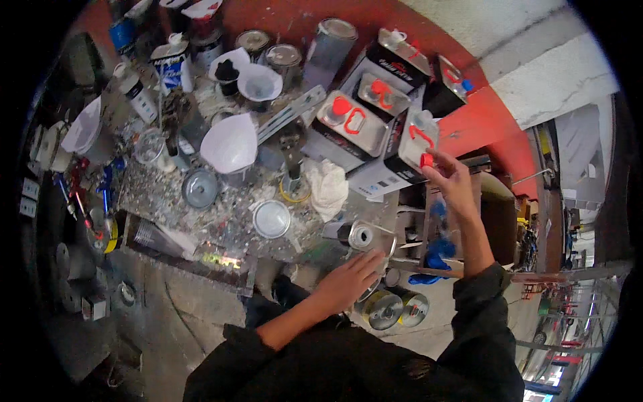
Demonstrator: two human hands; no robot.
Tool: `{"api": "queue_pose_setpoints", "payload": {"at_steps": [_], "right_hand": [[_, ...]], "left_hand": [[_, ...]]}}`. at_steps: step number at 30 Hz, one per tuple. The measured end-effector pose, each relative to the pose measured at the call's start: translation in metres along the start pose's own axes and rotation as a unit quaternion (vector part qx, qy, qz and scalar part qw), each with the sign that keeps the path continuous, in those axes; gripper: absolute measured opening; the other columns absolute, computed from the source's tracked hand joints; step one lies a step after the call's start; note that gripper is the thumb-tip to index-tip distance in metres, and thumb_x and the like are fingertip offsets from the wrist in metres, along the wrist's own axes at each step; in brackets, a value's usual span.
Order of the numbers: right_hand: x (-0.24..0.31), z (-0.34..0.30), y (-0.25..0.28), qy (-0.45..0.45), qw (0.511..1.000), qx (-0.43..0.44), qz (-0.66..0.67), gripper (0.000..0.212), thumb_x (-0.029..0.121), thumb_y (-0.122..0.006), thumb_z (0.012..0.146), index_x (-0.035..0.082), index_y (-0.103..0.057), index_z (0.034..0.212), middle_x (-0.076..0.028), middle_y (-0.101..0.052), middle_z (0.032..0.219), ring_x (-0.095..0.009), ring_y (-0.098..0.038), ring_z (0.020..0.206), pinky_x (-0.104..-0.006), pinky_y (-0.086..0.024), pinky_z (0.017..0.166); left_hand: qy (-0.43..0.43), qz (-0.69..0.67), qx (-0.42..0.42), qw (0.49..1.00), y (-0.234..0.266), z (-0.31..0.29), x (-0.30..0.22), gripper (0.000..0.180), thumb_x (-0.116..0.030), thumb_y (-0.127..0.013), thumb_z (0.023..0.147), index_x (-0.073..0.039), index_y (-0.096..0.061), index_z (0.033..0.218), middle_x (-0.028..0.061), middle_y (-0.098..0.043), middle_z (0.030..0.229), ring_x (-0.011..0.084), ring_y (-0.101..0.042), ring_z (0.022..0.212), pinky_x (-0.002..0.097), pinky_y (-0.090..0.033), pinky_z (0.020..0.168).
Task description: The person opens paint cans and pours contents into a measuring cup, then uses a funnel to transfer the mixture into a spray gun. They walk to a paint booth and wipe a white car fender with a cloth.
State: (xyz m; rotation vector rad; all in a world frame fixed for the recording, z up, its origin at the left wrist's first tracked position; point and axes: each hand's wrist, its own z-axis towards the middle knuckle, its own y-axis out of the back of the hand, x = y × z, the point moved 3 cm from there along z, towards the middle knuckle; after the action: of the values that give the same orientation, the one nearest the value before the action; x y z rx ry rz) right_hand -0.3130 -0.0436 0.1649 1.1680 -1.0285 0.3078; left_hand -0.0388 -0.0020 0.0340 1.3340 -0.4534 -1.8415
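Note:
At the table's front right edge, my left hand (351,278) lies with its fingers stretched out flat against the near side of a metal can (377,236). That can's round mouth has no cap on it. A red screw cap (426,160) is pinched between the thumb and fingers of my right hand (453,185), further back. Just behind the cap stands a rectangular tin (398,163) with a red carry handle and a clear spout. To its left, a similar silver-topped tin (348,130) wears its own red cap.
More tins (395,57) stand against the red wall panel. White paper strainers (230,143), grey lids (271,218), a crumpled white cloth (327,189) and a metal ruler (291,112) crowd the paint-spattered table. Spray guns (106,191) hang at the left. Cans (384,309) stand below the edge.

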Motion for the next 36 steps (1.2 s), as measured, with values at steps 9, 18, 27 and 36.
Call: {"api": "queue_pose_setpoints", "payload": {"at_steps": [9, 18, 27, 36], "right_hand": [[-0.033, 0.015, 0.01, -0.133, 0.945, 0.063, 0.291, 0.037, 0.017, -0.06, 0.095, -0.003, -0.054, 0.126, -0.005, -0.065, 0.091, -0.01, -0.062, 0.072, -0.0191, -0.052, 0.056], [-0.034, 0.022, 0.013, -0.038, 0.991, -0.004, 0.125, 0.044, 0.025, -0.073, 0.087, -0.002, -0.061, 0.119, -0.005, -0.067, 0.094, -0.011, -0.063, 0.077, -0.024, -0.052, 0.063], [-0.022, -0.01, 0.02, 0.103, 0.954, -0.209, -0.188, 0.033, 0.02, -0.077, 0.079, 0.001, -0.067, 0.104, -0.013, -0.068, 0.088, -0.02, -0.064, 0.075, -0.0303, -0.051, 0.07], [-0.111, -0.143, -0.08, 0.066, 0.99, 0.102, -0.069, 0.069, 0.011, -0.086, 0.062, 0.006, -0.053, 0.123, -0.011, -0.061, 0.112, -0.025, -0.062, 0.099, -0.0357, -0.051, 0.086]], "left_hand": [[0.019, -0.026, 0.015, 0.999, 0.013, 0.001, -0.006, 0.031, -0.011, -0.052, 0.088, 0.001, -0.059, 0.115, 0.02, -0.034, 0.15, 0.0332, -0.034, 0.139, 0.0419, -0.032, 0.113], [0.005, 0.025, 0.048, 0.999, 0.008, 0.0, -0.004, 0.042, -0.015, -0.066, 0.079, -0.003, -0.058, 0.118, 0.018, -0.03, 0.153, 0.0321, -0.03, 0.142, 0.0418, -0.032, 0.113], [0.023, 0.007, 0.065, 0.998, 0.026, 0.005, -0.014, 0.056, -0.018, -0.076, 0.071, -0.006, -0.056, 0.122, 0.0182, -0.029, 0.153, 0.0333, -0.029, 0.142, 0.0434, -0.034, 0.112], [0.313, -0.249, -0.037, 0.916, 0.084, -0.069, 0.006, 0.078, -0.011, -0.084, 0.065, -0.005, -0.049, 0.134, 0.0132, -0.059, 0.127, 0.0277, -0.056, 0.12, 0.0401, -0.042, 0.104]]}}
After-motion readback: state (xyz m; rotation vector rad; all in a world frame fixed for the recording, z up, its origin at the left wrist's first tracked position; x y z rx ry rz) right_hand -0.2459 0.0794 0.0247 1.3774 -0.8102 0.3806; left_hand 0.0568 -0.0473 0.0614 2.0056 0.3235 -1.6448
